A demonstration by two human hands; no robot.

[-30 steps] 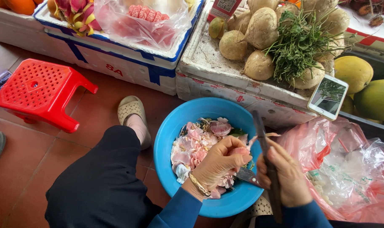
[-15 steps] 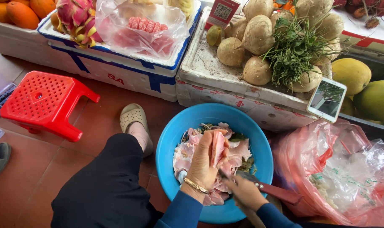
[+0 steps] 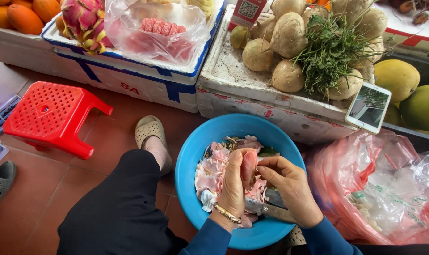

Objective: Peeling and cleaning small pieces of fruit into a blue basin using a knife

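Head view, looking down: you are holding a pink fruit (image 3: 248,166) over the blue bowl (image 3: 191,160) at lower centre of the frame. Your left hand (image 3: 233,189) is cupping the fruit from the left, fingers curled and pressed together around it. Your right hand (image 3: 290,189) is closing in from the right, thumb and forefinger pinching at the fruit's upper end while the remaining fingers are gripping a knife (image 3: 266,210). The fruit is standing nearly upright in the frame, its long axis running from bottom to top, between the two hands and touching both. The knife is lying below the fruit, its blade pointing toward the left wrist. Pink peels (image 3: 210,179) are piling in the bowl beneath. A red stool (image 3: 49,115) is standing at left; a pink bag (image 3: 389,189) is lying at right.
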